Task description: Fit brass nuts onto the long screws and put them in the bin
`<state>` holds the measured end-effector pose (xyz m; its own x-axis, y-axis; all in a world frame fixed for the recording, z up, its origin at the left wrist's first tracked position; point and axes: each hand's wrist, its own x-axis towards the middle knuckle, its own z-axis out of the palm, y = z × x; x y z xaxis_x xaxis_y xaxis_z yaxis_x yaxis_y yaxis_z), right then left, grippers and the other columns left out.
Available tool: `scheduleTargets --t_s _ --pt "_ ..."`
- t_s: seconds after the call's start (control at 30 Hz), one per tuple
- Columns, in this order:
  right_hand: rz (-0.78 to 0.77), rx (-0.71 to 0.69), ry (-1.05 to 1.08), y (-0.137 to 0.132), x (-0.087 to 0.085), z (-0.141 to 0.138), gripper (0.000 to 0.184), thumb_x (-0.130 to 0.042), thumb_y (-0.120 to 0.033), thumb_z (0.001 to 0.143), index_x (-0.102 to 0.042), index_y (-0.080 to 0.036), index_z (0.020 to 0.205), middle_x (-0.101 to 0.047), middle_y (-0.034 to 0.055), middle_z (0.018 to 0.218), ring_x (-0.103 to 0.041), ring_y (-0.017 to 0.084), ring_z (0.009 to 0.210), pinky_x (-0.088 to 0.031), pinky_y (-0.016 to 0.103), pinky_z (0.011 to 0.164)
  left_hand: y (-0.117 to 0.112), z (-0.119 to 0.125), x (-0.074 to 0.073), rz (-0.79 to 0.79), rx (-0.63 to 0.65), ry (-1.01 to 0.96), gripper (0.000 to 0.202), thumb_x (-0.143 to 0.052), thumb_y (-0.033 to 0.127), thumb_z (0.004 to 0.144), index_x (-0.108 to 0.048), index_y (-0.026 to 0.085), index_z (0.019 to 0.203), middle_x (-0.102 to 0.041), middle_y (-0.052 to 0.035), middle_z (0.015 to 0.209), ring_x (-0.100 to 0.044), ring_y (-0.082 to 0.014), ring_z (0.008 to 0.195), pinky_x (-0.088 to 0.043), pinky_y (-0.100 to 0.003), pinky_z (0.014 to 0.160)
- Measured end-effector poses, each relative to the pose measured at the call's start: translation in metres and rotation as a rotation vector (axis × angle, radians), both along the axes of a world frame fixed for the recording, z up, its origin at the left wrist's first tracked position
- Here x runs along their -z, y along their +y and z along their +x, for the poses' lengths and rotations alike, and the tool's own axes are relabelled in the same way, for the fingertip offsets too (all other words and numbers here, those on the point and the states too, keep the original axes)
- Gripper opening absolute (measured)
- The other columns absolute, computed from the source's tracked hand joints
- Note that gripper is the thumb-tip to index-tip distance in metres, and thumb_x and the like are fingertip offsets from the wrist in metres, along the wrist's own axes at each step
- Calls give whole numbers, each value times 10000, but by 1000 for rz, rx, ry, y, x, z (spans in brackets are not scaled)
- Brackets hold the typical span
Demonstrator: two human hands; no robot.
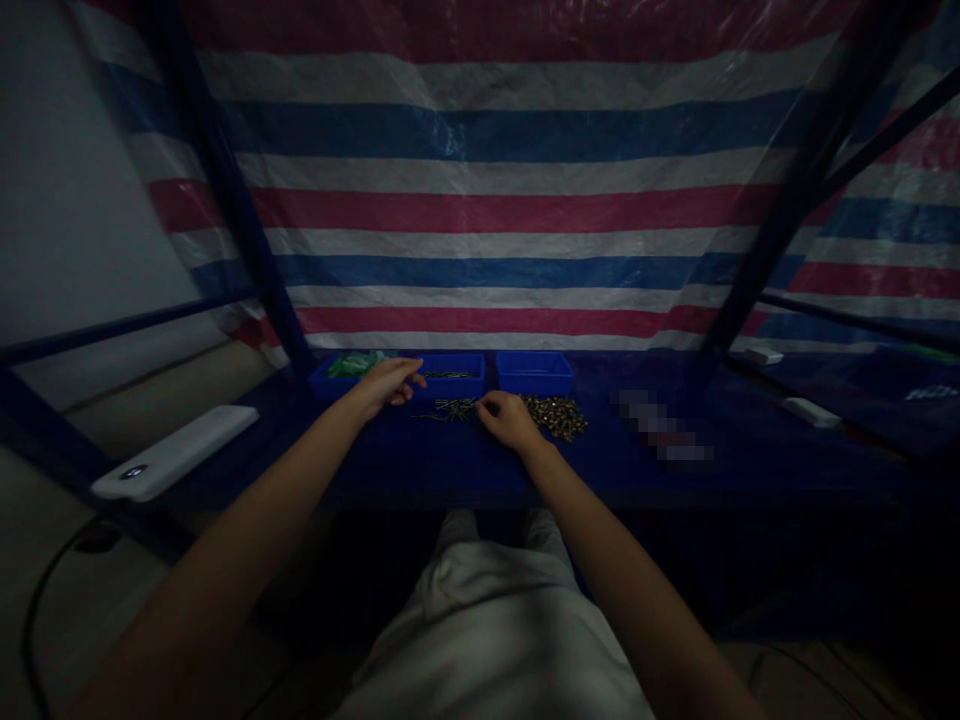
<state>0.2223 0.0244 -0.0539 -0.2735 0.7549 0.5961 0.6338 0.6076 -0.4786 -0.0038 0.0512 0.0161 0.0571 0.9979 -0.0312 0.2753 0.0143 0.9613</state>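
My left hand is over the near edge of a blue bin holding thin metal pins. Its fingers are loosely bent and apart, and nothing shows between them. On the blue table, a loose heap of dark thin pins lies between my hands. My right hand is at the heap's right end with thumb and fingertips pinched together; whatever they hold is too small to make out. Just right of that hand is a pile of small brass-coloured metal parts.
A blue bin stands behind the brass-coloured pile. Green plastic fills a left bin. A white, long device lies at the table's left end. A blurred-out object is to the right. Blue frame posts and a striped sheet bound the back.
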Motion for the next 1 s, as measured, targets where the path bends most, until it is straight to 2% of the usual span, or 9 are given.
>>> scheduleTargets --t_s 0.17,0.23,0.33,0.5,0.67,0.83,0.9,1.0 --pt "-3 1 0 -1 -1 -1 160 -507 -222 803 -624 -166 709 -639 41 720 -570 136 664 -399 234 650 -11 -15 16 241 195 601 175 -596 301 671 -616 173 790 -570 16 557 -471 -89 454 -349 -197 461" --pt "-4 -1 5 -1 -1 -1 154 -509 -211 800 -622 -164 707 -641 44 724 -574 140 668 -399 238 654 -14 -18 23 337 245 812 156 -583 291 667 -644 191 770 -596 2 616 -518 -111 553 -382 -205 542" --pt "-1 -5 11 -1 -1 -1 148 -512 -201 796 -621 -163 705 -641 41 722 -575 140 668 -400 236 654 -15 -20 31 437 258 993 191 -554 287 688 -658 215 831 -633 -24 781 -558 -143 713 -400 -221 646" --pt "7 -1 7 -1 -1 0 149 -510 -204 795 -623 -165 706 -636 32 699 -564 129 639 -391 223 621 -10 -23 36 476 273 1083 182 -489 261 728 -652 215 794 -626 -43 848 -561 -159 768 -405 -238 692" --pt "2 -3 -4 -2 -2 0 163 -504 -217 800 -623 -161 705 -633 35 698 -562 130 638 -384 224 616 -15 -28 31 449 256 1173 172 -468 233 735 -630 206 784 -618 -45 844 -561 -168 781 -405 -246 686" --pt "-5 -5 -6 -2 -2 -1 165 -504 -213 801 -623 -158 700 -634 38 706 -566 133 653 -385 228 631 -20 -23 29 511 224 1226 219 -482 308 762 -598 201 913 -595 -61 931 -562 -196 858 -421 -280 729" --pt "-6 -5 -4 -2 -2 -1 165 -504 -211 802 -623 -156 702 -632 39 706 -566 133 653 -388 229 638 -17 -19 31 563 255 1214 237 -481 302 772 -589 198 956 -578 -69 982 -547 -203 927 -415 -289 786" --pt "-3 -6 1 -1 -1 -1 163 -505 -214 805 -622 -157 707 -634 41 716 -565 132 658 -389 229 646 -8 -13 38 589 336 1199 200 -472 265 785 -595 189 923 -569 -77 973 -530 -204 960 -403 -294 821"
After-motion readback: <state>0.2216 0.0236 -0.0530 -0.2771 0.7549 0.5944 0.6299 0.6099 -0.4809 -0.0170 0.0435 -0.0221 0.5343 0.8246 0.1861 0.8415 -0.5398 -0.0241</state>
